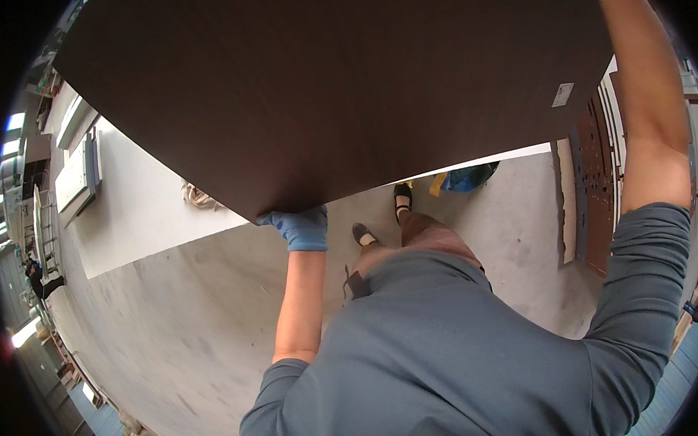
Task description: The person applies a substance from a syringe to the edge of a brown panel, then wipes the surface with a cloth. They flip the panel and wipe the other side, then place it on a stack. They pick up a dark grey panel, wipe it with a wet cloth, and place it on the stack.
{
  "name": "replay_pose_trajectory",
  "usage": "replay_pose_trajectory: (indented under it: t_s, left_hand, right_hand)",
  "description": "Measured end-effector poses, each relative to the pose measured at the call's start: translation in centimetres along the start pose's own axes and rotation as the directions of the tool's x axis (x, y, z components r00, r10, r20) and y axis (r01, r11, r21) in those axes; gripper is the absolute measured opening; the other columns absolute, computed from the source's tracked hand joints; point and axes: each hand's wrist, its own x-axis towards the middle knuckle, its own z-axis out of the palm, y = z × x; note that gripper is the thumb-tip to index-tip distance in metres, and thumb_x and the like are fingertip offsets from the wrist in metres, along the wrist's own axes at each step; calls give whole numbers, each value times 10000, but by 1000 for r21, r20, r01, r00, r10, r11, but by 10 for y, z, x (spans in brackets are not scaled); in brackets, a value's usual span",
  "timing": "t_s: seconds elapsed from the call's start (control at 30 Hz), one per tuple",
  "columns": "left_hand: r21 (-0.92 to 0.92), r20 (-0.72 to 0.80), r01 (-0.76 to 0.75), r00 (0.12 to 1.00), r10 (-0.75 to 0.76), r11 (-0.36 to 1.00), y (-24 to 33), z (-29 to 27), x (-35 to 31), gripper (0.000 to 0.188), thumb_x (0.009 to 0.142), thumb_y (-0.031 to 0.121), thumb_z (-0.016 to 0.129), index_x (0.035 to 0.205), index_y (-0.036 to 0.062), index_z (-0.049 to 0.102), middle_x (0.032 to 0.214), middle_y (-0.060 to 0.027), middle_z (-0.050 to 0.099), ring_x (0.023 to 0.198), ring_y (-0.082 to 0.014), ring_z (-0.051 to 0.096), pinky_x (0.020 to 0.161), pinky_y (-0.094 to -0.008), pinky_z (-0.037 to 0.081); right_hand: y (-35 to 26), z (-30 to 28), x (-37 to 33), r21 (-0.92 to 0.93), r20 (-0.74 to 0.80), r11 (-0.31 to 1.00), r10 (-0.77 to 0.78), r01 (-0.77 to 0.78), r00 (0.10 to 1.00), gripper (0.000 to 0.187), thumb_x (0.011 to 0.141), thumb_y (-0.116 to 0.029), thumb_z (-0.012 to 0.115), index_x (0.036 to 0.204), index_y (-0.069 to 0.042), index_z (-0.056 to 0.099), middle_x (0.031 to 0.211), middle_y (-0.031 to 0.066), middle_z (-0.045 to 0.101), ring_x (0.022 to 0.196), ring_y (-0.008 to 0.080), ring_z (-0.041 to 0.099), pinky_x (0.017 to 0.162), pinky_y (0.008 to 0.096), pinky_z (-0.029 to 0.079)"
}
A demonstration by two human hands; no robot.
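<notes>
I see left hand [299, 229] low, blue-gloved fingers gripping a corner of the panel [332, 83]; right arm [655, 175] raised, right hand unseen, can't tell its grip. Panel's flat, dark brown, before the torso [437, 341].

We lose part of the large dark-brown wood-grain panel [332, 83] past the upper edge, along with the right hand. The panel hides some fingers of the blue-gloved left hand [297, 228], and we cannot read the small white rectangular label [562, 95]
</notes>
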Motion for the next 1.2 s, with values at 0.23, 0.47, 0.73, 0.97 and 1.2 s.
replay_pose_trajectory:
  t_s: [0.23, 0.47, 0.73, 0.97, 1.2]
  left_hand:
    - [38, -196, 191, 964, -180, 981, -5, -34, -40, 831, 956, 766, 281, 1549, 232, 509, 1643, -24, 459, 1480, -303, 428, 1196, -509, 385]
    - [-1, -431, 267, 870, -242, 964, -35, -79, -48, 780, 985, 697, 245, 1528, 209, 517, 1648, -8, 454, 1489, -287, 419, 1210, -498, 357]
    - [-50, -373, 243, 895, -244, 969, -57, -155, -7, 777, 998, 716, 269, 1538, 207, 497, 1641, 7, 457, 1469, -270, 427, 1207, -480, 350]
    - [904, 198, -199, 979, 42, 377, -115, -316, 47, 756, 1004, 701, 327, 1556, 205, 474, 1634, 5, 465, 1489, -259, 393, 1210, -502, 317]
    - [252, -17, 166, 986, -167, 953, -112, -269, 27, 847, 1017, 779, 340, 1615, 184, 400, 1678, -19, 412, 1526, -290, 347, 1252, -520, 290]
  right_hand:
    - [4, 104, -28, -47, 240, 998, 61, -52, 969, 752, 1000, -718, 465, 931, -52, 806, 936, 241, 766, 960, 418, 742, 874, 491, 549]
    - [-28, 238, -67, 83, 534, 988, 65, -129, 843, 734, 1001, -695, 482, 961, -40, 810, 977, 250, 773, 998, 424, 741, 897, 493, 550]
    - [-37, 357, -102, 164, 620, 974, 21, -156, 784, 715, 1009, -657, 485, 966, -15, 798, 1023, 276, 758, 1007, 435, 736, 929, 499, 545]
    - [-80, 363, -81, 152, 341, 988, -66, 14, 938, 531, 988, -500, 593, 878, -15, 781, 956, 240, 761, 941, 424, 732, 840, 512, 555]
    - [-343, 308, -86, 584, -83, 647, -553, 490, 829, 419, 816, -283, 763, 1195, -122, 685, 1199, 136, 704, 1097, 348, 681, 956, 473, 543]
